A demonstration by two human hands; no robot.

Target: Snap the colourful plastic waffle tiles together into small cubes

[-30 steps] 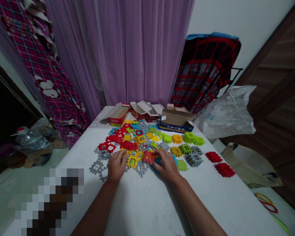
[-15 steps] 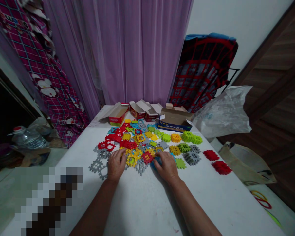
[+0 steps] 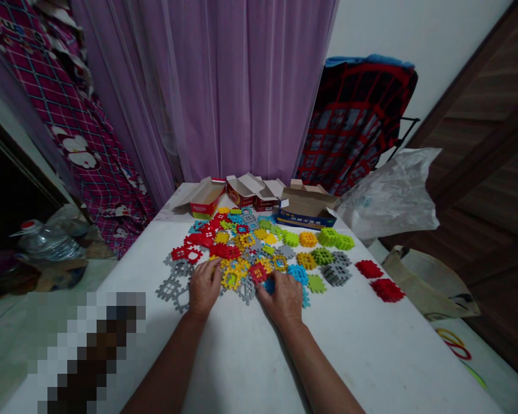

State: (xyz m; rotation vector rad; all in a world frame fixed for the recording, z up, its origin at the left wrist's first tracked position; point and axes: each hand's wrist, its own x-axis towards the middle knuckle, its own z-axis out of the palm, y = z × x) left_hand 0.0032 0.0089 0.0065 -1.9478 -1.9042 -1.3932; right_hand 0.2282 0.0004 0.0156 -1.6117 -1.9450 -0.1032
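Note:
A loose heap of interlocking plastic building pieces in several colours lies before me. My left hand [image 3: 204, 287] rests at the near left edge of the heap, fingers loosely bent and apart, beside grey pieces [image 3: 169, 288] and yellow pieces [image 3: 233, 277]. I see nothing held in it. Over the near right edge is my right hand [image 3: 283, 296], its thumb and forefinger apart around a dark blue piece [image 3: 268, 284], partly covered by the hand. A red window piece [image 3: 257, 273] lies just beyond the thumb. Light blue pieces [image 3: 298, 275] show by the right fingers.
Sorted stacks stand on the right: lime green [image 3: 336, 238], yellow [image 3: 306, 260], grey [image 3: 337, 274] and red [image 3: 387, 290]. Open cardboard boxes [image 3: 306, 219] line the far table edge. A clear plastic bag [image 3: 390, 195] hangs beyond the right edge.
My right hand has shifted slightly left, closer to the red window piece, uncovering light blue pieces on its right. My left hand has hardly moved.

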